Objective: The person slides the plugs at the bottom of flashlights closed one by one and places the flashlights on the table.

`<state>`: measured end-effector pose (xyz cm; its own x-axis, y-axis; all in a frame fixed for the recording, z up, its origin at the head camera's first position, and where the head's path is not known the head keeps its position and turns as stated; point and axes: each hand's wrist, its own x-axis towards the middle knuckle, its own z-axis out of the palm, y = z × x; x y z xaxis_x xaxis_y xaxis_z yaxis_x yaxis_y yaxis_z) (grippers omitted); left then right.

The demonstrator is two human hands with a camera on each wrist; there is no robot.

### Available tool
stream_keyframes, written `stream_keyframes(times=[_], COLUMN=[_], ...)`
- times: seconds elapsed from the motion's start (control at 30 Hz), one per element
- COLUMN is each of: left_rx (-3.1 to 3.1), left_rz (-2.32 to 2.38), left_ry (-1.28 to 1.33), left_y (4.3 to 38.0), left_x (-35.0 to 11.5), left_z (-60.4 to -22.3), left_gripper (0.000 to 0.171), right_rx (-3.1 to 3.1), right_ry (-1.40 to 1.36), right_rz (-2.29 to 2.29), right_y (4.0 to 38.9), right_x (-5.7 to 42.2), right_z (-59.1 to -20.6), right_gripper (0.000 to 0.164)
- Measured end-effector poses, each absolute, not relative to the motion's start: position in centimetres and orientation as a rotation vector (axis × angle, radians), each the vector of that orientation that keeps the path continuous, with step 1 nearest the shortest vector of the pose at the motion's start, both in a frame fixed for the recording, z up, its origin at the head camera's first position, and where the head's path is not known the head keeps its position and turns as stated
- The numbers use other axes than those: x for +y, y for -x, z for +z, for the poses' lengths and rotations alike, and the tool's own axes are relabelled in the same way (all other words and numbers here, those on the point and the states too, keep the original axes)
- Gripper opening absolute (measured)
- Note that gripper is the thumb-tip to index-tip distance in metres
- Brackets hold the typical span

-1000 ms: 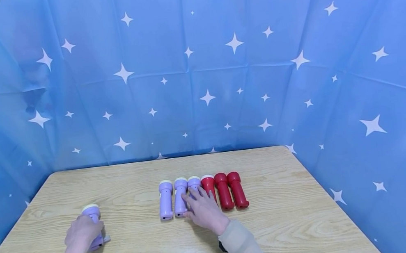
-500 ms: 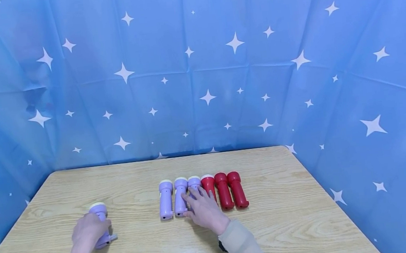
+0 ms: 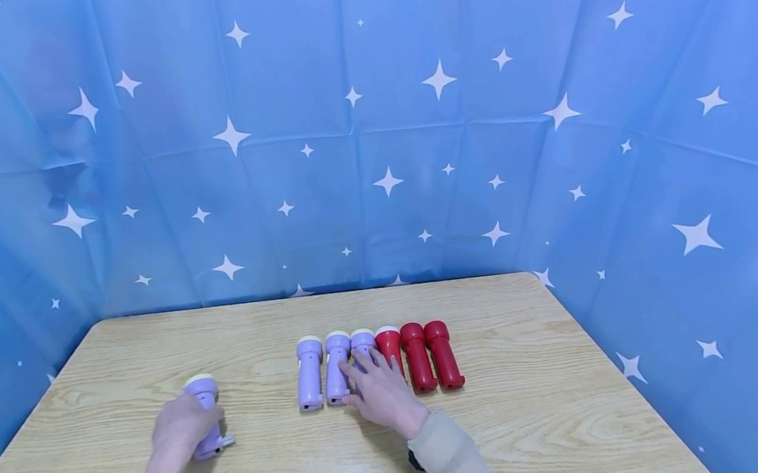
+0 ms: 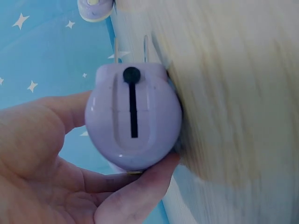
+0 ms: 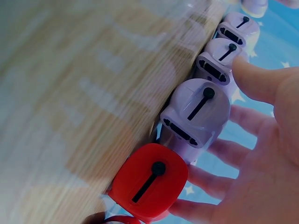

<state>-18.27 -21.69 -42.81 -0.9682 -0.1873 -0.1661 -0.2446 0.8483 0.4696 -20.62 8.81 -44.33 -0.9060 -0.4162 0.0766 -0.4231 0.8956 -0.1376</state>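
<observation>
On the left side of the table my left hand [image 3: 184,428] grips a purple flashlight [image 3: 202,391] with a white rim at its head. Two metal plug prongs [image 4: 145,49] stick out from its tail end in the left wrist view, near a black slider [image 4: 132,77]. My right hand [image 3: 384,391] lies over the middle of a flashlight row, fingers spread. Beneath it are the third purple flashlight [image 5: 198,105] and the nearest red flashlight [image 5: 149,179], both partly hidden. Its thumb comes right up to the second purple flashlight [image 5: 219,56].
At the row's left end lies another purple flashlight [image 3: 309,379]. Two darker red flashlights [image 3: 420,359] form its right end. All lie side by side on a wooden table [image 3: 544,419], with a blue star-patterned curtain [image 3: 322,219] behind and at the sides.
My left hand has moved to the right with the purple flashlight, toward the row. The right hand and the row have stayed where they were.
</observation>
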Motion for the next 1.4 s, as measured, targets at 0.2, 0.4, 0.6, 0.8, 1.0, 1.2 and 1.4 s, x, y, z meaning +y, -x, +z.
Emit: stream_keyframes(times=[0.2, 0.4, 0.6, 0.8, 1.0, 1.2, 1.4], left_rx=[2.921, 2.932, 2.95, 2.947, 2.958, 2.935, 2.97], left_rz=[0.78, 0.806, 0.837, 0.843, 0.869, 0.902, 0.884], left_ry=[0.323, 0.312, 0.283, 0.267, 0.244, 0.25, 0.209], left_y=[18.5, 18.7, 18.8, 19.1, 19.4, 19.6, 19.9], left_x=[-20.8, -19.9, -19.0, -18.3, -17.8, -17.0, -16.0], left_z=[-42.8, -42.8, -43.0, -43.1, -43.3, -43.2, -42.9], left_gripper=[0.026, 0.023, 0.023, 0.023, 0.023, 0.024, 0.027], right_rx=[-3.013, -3.012, -3.02, -3.02, -3.02, -2.997, -2.991], right_ry=[-0.668, -0.672, -0.67, -0.663, -0.668, -0.685, -0.682], right_rz=[0.239, 0.239, 0.249, 0.242, 0.243, 0.219, 0.214], right_y=[20.7, 20.6, 20.5, 20.5, 20.6, 20.6, 20.6], right_x=[8.8, 8.8, 8.8, 8.8, 8.8, 8.8, 8.8], right_z=[-44.3, -44.3, -44.2, -44.2, -44.2, -44.2, -44.3], right_gripper=[0.059, 0.059, 0.058, 0.058, 0.058, 0.057, 0.057])
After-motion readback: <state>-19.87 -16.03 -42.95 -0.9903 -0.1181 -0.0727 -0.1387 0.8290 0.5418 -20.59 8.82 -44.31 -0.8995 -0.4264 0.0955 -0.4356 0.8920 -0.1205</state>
